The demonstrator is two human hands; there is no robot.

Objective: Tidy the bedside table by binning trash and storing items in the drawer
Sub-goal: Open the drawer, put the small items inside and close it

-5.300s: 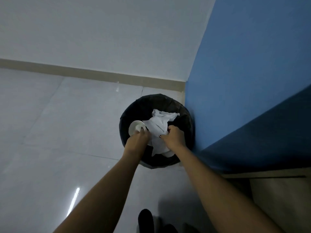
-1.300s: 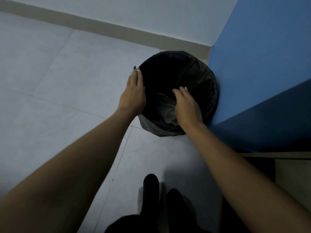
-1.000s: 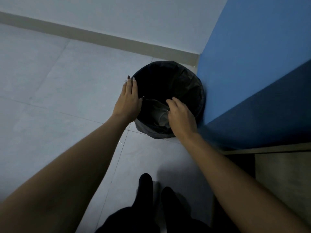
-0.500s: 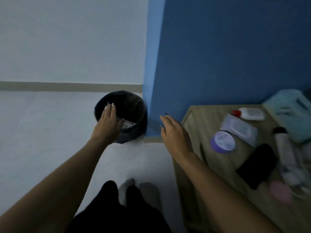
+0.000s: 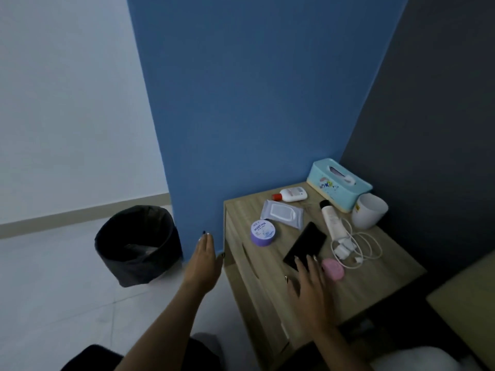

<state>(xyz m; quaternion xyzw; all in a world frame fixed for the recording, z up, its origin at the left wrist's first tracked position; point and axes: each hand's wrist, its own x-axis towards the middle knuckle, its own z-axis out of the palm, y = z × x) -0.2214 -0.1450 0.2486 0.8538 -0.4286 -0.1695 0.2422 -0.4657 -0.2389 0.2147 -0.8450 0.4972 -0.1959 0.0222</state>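
Observation:
The wooden bedside table holds a black phone, a purple round jar, a wipes pack, a small white bottle with a red cap, a white tube, a white charger with cable and a small pink item. My right hand hovers open over the table's front, fingertips at the phone's near end. Left of the table's corner, my left hand is open and empty. The black-lined bin stands on the floor at left with pale trash inside.
A teal tissue box and a white cup stand at the back of the table against the dark wall. A blue wall rises behind the table. The drawer front faces left and is closed. A bed edge shows at lower right.
Both hands let go of the trash and left the bin. The view swung right from the bin to the bedside table, and my right hand moved over the tabletop toward the phone.

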